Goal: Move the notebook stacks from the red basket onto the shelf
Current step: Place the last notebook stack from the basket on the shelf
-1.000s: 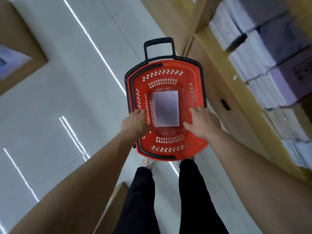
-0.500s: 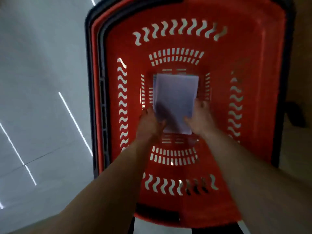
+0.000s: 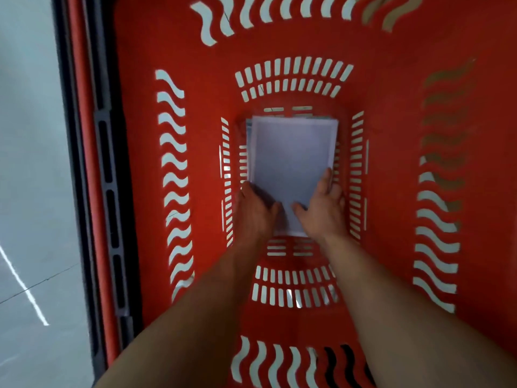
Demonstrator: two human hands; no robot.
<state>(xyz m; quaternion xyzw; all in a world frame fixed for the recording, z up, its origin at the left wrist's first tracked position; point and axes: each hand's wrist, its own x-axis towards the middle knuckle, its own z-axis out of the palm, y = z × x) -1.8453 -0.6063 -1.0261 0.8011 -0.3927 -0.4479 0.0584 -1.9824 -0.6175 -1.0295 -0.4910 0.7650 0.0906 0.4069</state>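
Cut off: the red basket (image 3: 134,163) fills nearly the whole frame; its far end, near end and right side run past the edges. Only the black rim (image 3: 84,135) at the left shows in full length.
Hard to make out: the notebook stack (image 3: 291,163) is blurred and pale, so its cover shows no detail and the number of notebooks cannot be counted. Its near end is covered by both hands.
Hidden: the left hand's fingers go down beside the stack's left edge and cannot be seen.
Stack: lies flat on the basket bottom, at the middle of the frame.
Left hand (image 3: 256,211): grips the stack's lower left corner, thumb on the cover.
Right hand (image 3: 321,211): grips the lower right corner, thumb on the cover, fingers curled round the right edge.
Floor (image 3: 28,163): a grey strip at the far left.
Change: half a second ago the basket looked smaller and more of its rim showed; the stack has kept its place, and the right hand now reaches further along the right edge.
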